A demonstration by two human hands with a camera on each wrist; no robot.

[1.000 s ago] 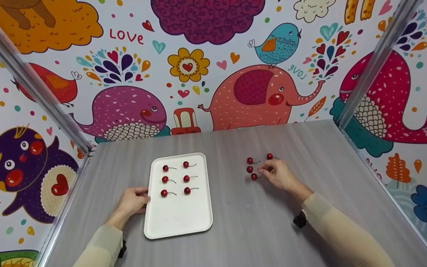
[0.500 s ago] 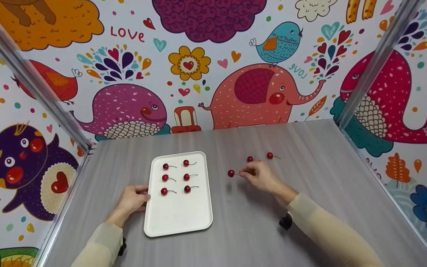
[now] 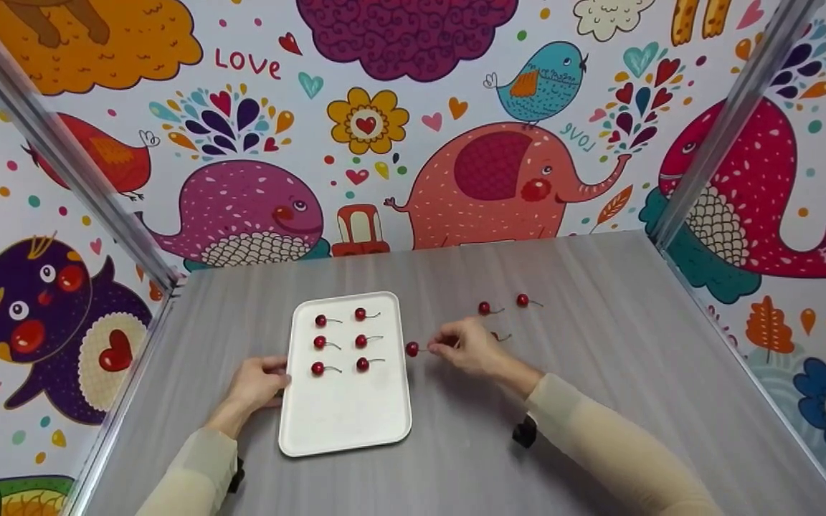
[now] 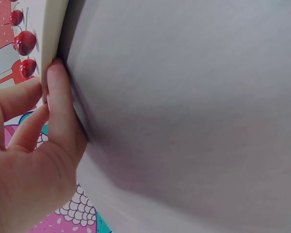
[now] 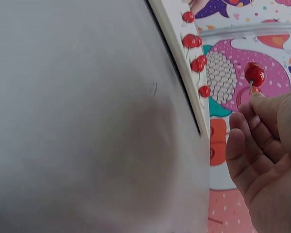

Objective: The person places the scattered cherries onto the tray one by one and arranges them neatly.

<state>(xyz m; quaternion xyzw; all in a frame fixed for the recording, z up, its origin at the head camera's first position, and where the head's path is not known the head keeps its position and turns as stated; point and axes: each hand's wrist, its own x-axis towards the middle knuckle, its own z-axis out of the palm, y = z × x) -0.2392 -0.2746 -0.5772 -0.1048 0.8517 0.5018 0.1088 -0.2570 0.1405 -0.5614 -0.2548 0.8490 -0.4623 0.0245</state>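
Observation:
My right hand (image 3: pixel 470 347) pinches the stem of a red cherry (image 3: pixel 412 349) between thumb and fingertips, just beside the right rim of a white rectangular tray (image 3: pixel 345 430). In the right wrist view the cherry (image 5: pixel 254 74) hangs out beyond the fingertips, its stem running down to them. At the tray's left edge, my left hand (image 3: pixel 255 383) holds the rim; the left wrist view shows its fingers (image 4: pixel 61 102) on either side of that edge. Several cherries (image 3: pixel 361 341) lie in two columns on the tray's far part, stems to the right.
On the grey table (image 3: pixel 585 430), one cherry (image 3: pixel 485 307) and another cherry (image 3: pixel 522 300) lie right of the tray. A further stem (image 3: pixel 502 336) shows behind my right hand, its fruit mostly hidden. Metal posts (image 3: pixel 721 136) and patterned walls (image 3: pixel 370 64) enclose the table.
My right hand has drawn one cherry out of the group on the right and carried it left to the tray's right rim. My left hand stays at the tray's left edge.

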